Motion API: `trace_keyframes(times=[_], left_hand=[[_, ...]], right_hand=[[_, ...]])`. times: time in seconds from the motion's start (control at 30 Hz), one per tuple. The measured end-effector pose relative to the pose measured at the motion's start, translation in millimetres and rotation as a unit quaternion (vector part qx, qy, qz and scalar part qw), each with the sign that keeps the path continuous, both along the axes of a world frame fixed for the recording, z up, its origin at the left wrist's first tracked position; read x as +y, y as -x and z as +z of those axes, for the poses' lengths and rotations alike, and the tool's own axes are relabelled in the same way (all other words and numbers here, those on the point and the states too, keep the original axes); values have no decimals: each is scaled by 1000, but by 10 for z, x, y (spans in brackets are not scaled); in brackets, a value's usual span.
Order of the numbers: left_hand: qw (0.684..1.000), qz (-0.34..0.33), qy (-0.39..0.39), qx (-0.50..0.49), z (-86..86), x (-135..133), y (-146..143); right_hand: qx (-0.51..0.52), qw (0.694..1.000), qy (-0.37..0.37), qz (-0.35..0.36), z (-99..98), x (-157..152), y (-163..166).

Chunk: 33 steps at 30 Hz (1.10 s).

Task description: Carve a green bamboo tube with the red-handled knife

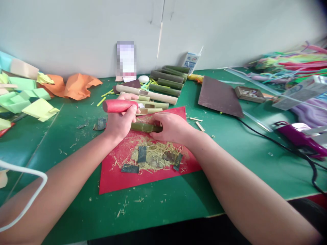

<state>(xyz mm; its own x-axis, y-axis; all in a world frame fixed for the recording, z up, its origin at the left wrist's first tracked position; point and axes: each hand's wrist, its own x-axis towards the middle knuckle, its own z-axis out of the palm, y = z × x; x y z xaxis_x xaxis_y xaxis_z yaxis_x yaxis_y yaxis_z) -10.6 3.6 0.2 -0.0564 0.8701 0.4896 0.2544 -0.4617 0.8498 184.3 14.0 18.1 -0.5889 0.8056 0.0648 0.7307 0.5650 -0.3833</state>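
My left hand point(120, 120) is closed around a red tool handle point(116, 105) that sticks out to the left; the tool's working end is hidden behind my fingers. My right hand point(170, 127) presses down on a green bamboo piece point(144, 127), fingers curled over its right end. The bamboo piece lies across the upper part of a red mat point(117, 182). A pile of pale shavings and dark green bark chips point(153, 158) lies on the mat just below both hands.
Split bamboo lengths point(166, 83) lie behind the mat near the wall. A dark brown sheet point(219, 97) lies right of them. Coloured paper point(28, 97) is heaped at left, pipe cleaners at far right, and a purple tool point(297, 136) with a black cord sits at right.
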Motion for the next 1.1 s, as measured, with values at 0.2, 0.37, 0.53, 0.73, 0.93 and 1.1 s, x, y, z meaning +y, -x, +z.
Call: trace_keyframes(times=[0.2,0.37,0.53,0.73,0.93,1.1], left_hand=[[999,21,25,43,17,-23,-9],[999,1,48,19,-64,-23,-15],[997,-27,53,56,-95,-56,-22],[991,-34,7,131,-47,-93,-38],[989,-19,5,149,-59,-84,-36],[990,-25,11,139,-37,-92,-44]], right_hand=[[-18,1000,-5,9,45,-57,11],[-32,999,-9,-6,46,-71,32],[-14,999,-34,-15,-33,-83,94],[4,998,-56,-10,-108,-100,169],[9,999,-45,-18,-115,-98,171],[25,999,-37,-11,-106,-98,164]])
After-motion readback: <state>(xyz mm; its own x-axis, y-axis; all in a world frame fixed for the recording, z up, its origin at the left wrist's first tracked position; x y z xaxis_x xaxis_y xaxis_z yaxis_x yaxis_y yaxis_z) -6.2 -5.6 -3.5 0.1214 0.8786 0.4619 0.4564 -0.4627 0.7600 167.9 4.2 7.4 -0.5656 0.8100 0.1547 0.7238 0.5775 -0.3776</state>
